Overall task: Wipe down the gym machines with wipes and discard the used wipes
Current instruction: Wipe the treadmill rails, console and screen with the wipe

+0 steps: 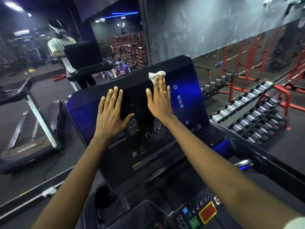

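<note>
wipe (pixel 156 74) crosswise under right fingers (pixel 160 83)

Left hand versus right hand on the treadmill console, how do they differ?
The right hand presses a white wipe under its fingers; the left hand rests bare. The right hand wears a ring; the left hand shows none. Both keep straight fingers on the console.

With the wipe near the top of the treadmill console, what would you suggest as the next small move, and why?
Probably sweep the right hand and its white wipe downward over the treadmill console: the wipe is pressed under straight fingers near the top edge, most of the panel lies below it, and the left hand rests flat beside, steadying.
</note>
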`<state>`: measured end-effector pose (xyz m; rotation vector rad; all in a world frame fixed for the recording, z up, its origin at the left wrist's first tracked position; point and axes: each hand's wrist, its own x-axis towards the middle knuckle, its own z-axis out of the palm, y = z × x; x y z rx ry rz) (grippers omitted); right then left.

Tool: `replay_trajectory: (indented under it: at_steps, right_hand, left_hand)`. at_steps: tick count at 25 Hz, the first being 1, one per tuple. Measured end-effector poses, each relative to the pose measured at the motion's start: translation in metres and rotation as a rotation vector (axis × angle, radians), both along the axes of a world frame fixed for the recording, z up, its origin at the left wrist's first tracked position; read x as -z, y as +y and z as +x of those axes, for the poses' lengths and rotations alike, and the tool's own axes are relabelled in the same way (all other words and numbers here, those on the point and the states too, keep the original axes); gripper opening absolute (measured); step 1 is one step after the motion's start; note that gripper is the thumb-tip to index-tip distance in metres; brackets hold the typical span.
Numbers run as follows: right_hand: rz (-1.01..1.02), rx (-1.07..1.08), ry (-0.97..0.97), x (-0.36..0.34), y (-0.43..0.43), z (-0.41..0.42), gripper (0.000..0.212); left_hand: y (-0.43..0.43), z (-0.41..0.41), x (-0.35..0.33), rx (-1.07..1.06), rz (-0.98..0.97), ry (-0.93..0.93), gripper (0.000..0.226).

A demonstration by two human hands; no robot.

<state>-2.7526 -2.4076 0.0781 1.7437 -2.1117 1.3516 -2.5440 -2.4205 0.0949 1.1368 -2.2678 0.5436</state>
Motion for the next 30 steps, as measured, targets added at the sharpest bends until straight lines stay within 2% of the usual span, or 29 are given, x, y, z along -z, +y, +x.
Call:
replay_trajectory:
  at_steps: [2,6,9,11,15,19,24,27,30]
  right_hand:
    - [0.004,0.035,-0.065,-0.014,-0.007,0.009,0.076]
    - [-0.061,-0.072,0.129,-0.003,0.0,0.028,0.07]
    - [-0.054,0.047,0.014,0.006,0.001,0.011,0.067]
    - [-0.04,0.04,-0.031,-0.006,-0.004,0.018,0.071]
    - [-0.075,-0.027,0.11,-0.023,-0.015,0.032,0.072]
    - [-0.035,0.13,-0.11,-0.01,-0.015,0.026,0.075]
    - [-0.079,-0.043,0.08,-0.004,-0.006,0.038,0.069]
    - [-0.011,0.105,-0.082,0.047,0.021,0.032,0.069]
    - [0.152,0.223,-0.225,0.101,0.051,0.031,0.073]
  left_hand:
    - [0.0,0.0,-0.001,-0.006,0.0,0.002,0.092]
    - [0.001,0.0,-0.001,0.013,0.016,0.005,0.092]
    - [0.002,0.002,-0.002,0.021,0.021,-0.015,0.091]
    - [0.0,0.004,-0.002,0.014,0.023,-0.028,0.091]
    - [0.001,0.003,-0.002,0.01,0.028,-0.024,0.092]
    - [0.002,0.008,-0.003,0.0,0.016,-0.018,0.093]
    - [0.001,0.01,-0.003,0.007,0.029,-0.021,0.092]
    - [0.003,0.014,0.006,0.036,-0.001,-0.076,0.089]
    - [0.006,0.02,0.017,0.035,-0.018,-0.083,0.092]
